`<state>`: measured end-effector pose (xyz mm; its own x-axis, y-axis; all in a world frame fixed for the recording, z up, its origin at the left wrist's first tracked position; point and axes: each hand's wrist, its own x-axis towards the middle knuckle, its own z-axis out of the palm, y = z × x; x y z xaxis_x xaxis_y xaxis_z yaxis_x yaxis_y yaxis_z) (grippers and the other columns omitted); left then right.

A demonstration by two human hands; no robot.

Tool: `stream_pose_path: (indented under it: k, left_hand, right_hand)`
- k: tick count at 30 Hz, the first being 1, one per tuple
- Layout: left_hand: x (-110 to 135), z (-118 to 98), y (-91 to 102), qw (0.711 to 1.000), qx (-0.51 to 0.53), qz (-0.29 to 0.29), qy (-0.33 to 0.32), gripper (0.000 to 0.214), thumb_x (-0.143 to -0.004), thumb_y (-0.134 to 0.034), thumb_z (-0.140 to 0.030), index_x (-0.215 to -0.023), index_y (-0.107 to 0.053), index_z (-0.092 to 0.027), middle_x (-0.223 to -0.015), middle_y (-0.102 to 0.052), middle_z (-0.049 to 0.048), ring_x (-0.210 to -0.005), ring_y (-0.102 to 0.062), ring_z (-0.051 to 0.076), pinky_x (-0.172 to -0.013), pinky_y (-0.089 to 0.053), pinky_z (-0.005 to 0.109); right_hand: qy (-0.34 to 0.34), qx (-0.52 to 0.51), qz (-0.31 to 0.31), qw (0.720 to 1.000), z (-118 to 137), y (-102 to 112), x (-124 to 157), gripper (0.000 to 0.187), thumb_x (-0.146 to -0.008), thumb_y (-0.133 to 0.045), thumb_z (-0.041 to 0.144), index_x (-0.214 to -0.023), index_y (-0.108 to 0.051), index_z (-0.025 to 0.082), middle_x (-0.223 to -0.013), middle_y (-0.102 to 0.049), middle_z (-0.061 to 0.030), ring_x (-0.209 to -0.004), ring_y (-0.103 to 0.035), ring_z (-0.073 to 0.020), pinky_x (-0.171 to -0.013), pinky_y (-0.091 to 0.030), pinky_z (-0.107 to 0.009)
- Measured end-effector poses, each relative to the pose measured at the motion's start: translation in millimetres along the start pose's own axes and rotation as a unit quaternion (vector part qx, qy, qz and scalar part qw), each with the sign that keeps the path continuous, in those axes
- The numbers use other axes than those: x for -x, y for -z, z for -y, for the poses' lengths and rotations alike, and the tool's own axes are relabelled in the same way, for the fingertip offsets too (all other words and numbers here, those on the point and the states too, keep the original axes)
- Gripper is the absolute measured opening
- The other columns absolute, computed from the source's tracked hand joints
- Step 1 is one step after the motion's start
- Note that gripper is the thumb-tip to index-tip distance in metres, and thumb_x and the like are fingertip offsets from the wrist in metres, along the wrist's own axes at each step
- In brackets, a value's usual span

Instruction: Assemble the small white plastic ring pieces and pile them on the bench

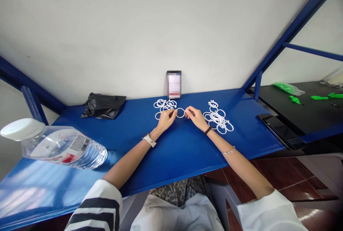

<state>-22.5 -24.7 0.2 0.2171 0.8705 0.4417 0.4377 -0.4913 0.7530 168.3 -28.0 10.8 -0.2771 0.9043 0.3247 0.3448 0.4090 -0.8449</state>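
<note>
A thin white ring [180,117] is stretched between my two hands above the blue table. My left hand [167,117] pinches its left side, and my right hand [195,116] pinches the right side. Beyond and beside my left hand lies a small group of white rings [160,103], partly covered by that hand. To the right of my right hand is a looser pile of similar white rings [218,118], several of them overlapping. Small knobs show on some rings; their exact shape is too small to tell.
A propped phone [174,84] leans against the wall. A black plastic bag [104,106] lies back left, and a large water bottle [64,147] stands front left. Another phone [280,131] rests at the table's right edge. Green pieces [285,88] lie on a dark table [302,111].
</note>
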Motion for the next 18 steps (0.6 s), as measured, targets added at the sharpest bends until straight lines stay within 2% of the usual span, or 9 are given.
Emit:
stream_pose_path:
  k: [7, 12, 15, 18]
  left_hand:
    - [-1, 5, -2.0, 0.999, 0.027, 0.01, 0.019, 0.03, -0.091, -0.046, -0.038, -0.07, -0.053, -0.017, -0.054, -0.055, -0.0021, -0.048, -0.048, 0.01, -0.052, -0.035, 0.023]
    - [-1, 8, -4.5, 1.0, 0.016, 0.007, 0.018, 0.026, -0.092, -0.046, -0.037, -0.075, -0.053, -0.018, -0.054, -0.055, -0.0034, -0.048, -0.048, 0.01, -0.052, -0.036, 0.023]
    - [-2, 9, -5.2, 1.0, -0.007, -0.014, 0.005, 0.023, -0.091, -0.046, -0.034, -0.076, -0.054, -0.018, -0.056, -0.056, -0.0027, -0.05, -0.05, 0.011, -0.053, -0.037, 0.024]
    - [-4, 11, -2.8, 0.995, -0.059, -0.078, 0.003, 0.022, -0.091, -0.047, -0.032, -0.075, -0.056, -0.019, -0.063, -0.059, -0.0001, -0.055, -0.053, 0.012, -0.058, -0.039, 0.025]
  right_hand:
    - [-0.006, -0.002, -0.006, 1.0, -2, 1, 0, 0.032, -0.093, -0.046, 0.048, -0.078, -0.055, 0.022, -0.07, -0.059, 0.0004, -0.063, -0.057, -0.0138, -0.064, -0.045, -0.026]
    - [-0.013, 0.035, 0.006, 0.999, -3, 1, -1, 0.029, -0.094, -0.045, 0.044, -0.08, -0.056, 0.021, -0.07, -0.061, 0.0002, -0.063, -0.058, -0.0141, -0.064, -0.045, -0.026]
    - [-0.009, 0.074, 0.029, 0.997, -4, 1, -1, 0.027, -0.094, -0.045, 0.042, -0.083, -0.058, 0.021, -0.072, -0.064, -0.0004, -0.066, -0.06, -0.015, -0.065, -0.045, -0.027]
    - [0.005, 0.11, 0.047, 0.993, -6, 1, -1, 0.024, -0.094, -0.046, 0.04, -0.088, -0.061, 0.021, -0.079, -0.067, -0.0018, -0.07, -0.061, -0.0158, -0.066, -0.045, -0.027]
